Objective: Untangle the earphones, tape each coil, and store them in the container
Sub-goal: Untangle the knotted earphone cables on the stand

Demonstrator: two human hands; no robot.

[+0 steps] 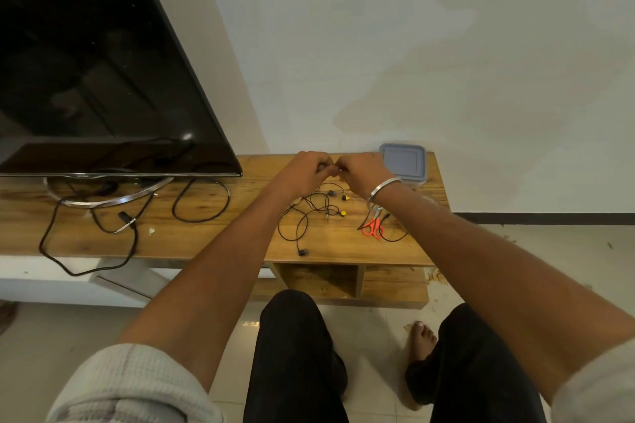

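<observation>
Tangled black earphones (309,213) with yellow-tipped buds (343,213) lie on the wooden TV stand (213,233). My left hand (309,168) and my right hand (360,170) meet fingertip to fingertip above the tangle, both with curled fingers pinching part of the black earphone wire between them. What exactly sits in the pinch is too small to tell. Strands hang from my hands down to the tangle. The container (403,163), clear with a grey-blue lid on it, stands just behind my right hand at the back right of the stand.
Orange-handled scissors (374,227) lie under my right wrist. A large TV (96,72) fills the left, with its metal foot (103,197) and black cables (202,199) trailing over the stand's front edge. The wall is close behind. My knees are below.
</observation>
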